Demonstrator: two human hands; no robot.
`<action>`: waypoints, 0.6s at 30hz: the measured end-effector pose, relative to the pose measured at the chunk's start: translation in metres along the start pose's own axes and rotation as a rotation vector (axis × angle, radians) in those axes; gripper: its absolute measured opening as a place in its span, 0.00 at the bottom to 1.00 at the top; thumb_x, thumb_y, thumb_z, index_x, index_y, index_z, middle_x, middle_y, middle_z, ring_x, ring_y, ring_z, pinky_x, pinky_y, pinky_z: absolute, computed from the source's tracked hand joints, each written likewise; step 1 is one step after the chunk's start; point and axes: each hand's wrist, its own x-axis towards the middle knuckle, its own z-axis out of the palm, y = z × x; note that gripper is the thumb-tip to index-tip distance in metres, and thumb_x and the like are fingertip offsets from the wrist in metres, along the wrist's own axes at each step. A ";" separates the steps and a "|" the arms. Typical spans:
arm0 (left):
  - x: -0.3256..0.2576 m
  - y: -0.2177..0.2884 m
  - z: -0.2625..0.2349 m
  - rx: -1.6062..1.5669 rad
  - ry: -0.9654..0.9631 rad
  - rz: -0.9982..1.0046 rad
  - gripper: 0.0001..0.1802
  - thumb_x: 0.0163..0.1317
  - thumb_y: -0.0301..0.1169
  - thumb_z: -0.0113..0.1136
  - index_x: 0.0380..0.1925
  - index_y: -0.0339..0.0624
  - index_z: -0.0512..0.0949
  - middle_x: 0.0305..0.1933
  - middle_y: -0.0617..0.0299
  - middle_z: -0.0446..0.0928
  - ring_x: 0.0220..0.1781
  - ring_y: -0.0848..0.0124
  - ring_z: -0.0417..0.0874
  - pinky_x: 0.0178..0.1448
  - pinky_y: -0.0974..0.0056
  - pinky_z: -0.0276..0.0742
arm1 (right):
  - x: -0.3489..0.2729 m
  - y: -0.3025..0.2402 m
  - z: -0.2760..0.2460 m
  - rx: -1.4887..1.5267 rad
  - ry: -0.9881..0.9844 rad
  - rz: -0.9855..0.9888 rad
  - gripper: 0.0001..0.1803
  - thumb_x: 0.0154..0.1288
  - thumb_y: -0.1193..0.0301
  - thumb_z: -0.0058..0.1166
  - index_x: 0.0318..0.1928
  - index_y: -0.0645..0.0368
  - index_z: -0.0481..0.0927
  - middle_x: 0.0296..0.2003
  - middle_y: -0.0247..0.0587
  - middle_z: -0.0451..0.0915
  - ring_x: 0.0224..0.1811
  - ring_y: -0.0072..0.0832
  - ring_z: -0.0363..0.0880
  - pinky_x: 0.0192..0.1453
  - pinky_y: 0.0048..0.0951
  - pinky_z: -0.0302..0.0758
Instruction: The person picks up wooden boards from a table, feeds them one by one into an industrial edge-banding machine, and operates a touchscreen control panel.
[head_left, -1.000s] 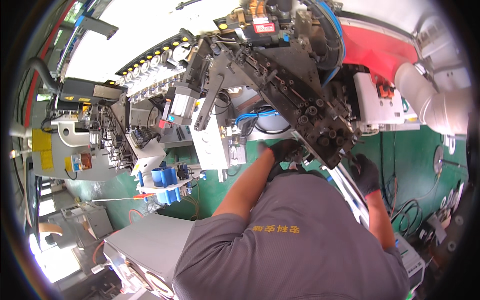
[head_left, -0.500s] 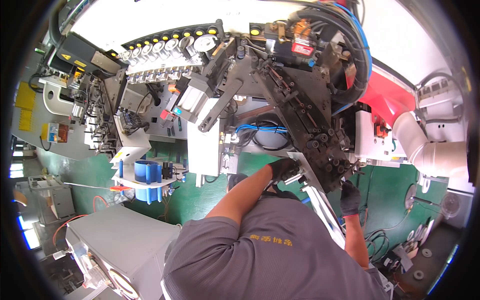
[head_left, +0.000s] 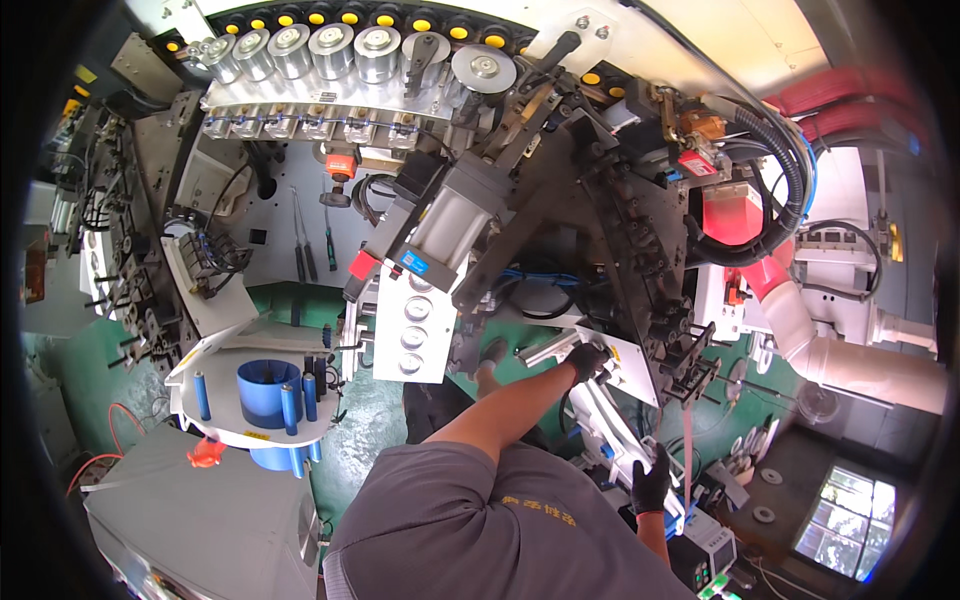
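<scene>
Reaching hand: the gloved left hand (head_left: pixel 588 360) is gripping the end of a silver rod (head_left: pixel 545 349), fingers closed round it.
Rod axis: lying left-to-right, pointing away from the grip toward the white block (head_left: pixel 408 325).
Other hand: the right hand (head_left: pixel 651 484) is resting lower, on the white frame (head_left: pixel 610 425), apparently curled over it.

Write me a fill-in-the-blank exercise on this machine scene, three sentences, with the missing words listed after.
1. Both hands wear ____ gloves: the left hand reaches up into the dark machine, the right hand is lower.
2. The round tub on the white tray at the left is ____.
3. The person's shirt is ____.

Missing words: black; blue; grey
</scene>
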 end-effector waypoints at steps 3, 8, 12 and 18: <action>-0.009 -0.008 -0.001 0.227 -0.150 0.102 0.13 0.63 0.36 0.55 0.23 0.41 0.80 0.20 0.61 0.76 0.22 0.69 0.78 0.30 0.62 0.71 | -0.008 -0.043 0.003 -0.064 -0.132 0.029 0.33 0.59 0.68 0.62 0.64 0.64 0.70 0.61 0.56 0.75 0.64 0.49 0.74 0.69 0.43 0.69; -0.065 -0.009 0.018 -0.247 -0.269 -0.067 0.09 0.64 0.31 0.54 0.38 0.38 0.79 0.21 0.65 0.72 0.21 0.75 0.71 0.26 0.67 0.66 | 0.005 -0.103 0.031 -0.036 -0.208 -0.054 0.32 0.63 0.61 0.62 0.64 0.63 0.71 0.57 0.57 0.78 0.60 0.51 0.78 0.63 0.45 0.74; -0.082 -0.002 0.030 -0.564 -0.501 0.142 0.16 0.62 0.24 0.53 0.50 0.35 0.77 0.26 0.64 0.73 0.25 0.75 0.72 0.31 0.69 0.71 | 0.024 -0.161 0.040 0.172 -0.396 0.181 0.27 0.70 0.66 0.57 0.65 0.64 0.70 0.58 0.56 0.77 0.59 0.42 0.79 0.62 0.41 0.75; -0.090 0.015 0.012 -0.113 -0.386 0.372 0.18 0.60 0.34 0.64 0.47 0.34 0.78 0.34 0.57 0.82 0.36 0.70 0.83 0.43 0.64 0.80 | 0.030 -0.135 0.050 0.620 -0.421 0.408 0.18 0.77 0.59 0.46 0.46 0.62 0.81 0.23 0.36 0.79 0.24 0.25 0.79 0.32 0.27 0.75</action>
